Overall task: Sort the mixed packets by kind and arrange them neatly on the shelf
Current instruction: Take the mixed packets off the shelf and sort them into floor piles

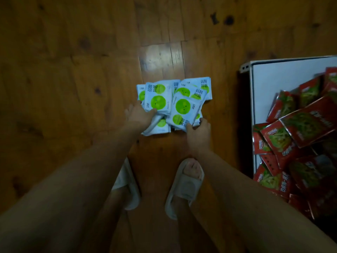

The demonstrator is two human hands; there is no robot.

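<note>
I look straight down past both forearms, which reach forward and down to a loose heap of light-blue packets with green circles [173, 105] lying on the wooden floor [73, 70]. My left hand [140, 115] comes in from the left edge of the heap, wrist nearly straight, thumb curled over the top of one packet and fingers tucked under it, so it grips that side of the pile. My right hand [198, 132] sits at the near right corner, knuckles up, thumb and forefinger pinching the lower edge of the front packet. The blue packets overlap at odd angles, some face up, some half covered. Well apart to the right, a white shelf board [273, 75] with a slotted metal corner post carries a jumbled pile of red packets [300, 125] printed with a green vegetable picture, tilted and stacked over one another. Below the hands, both feet stand in pale slippers [184, 187] on the boards, the left one partly hidden by my forearm.
</note>
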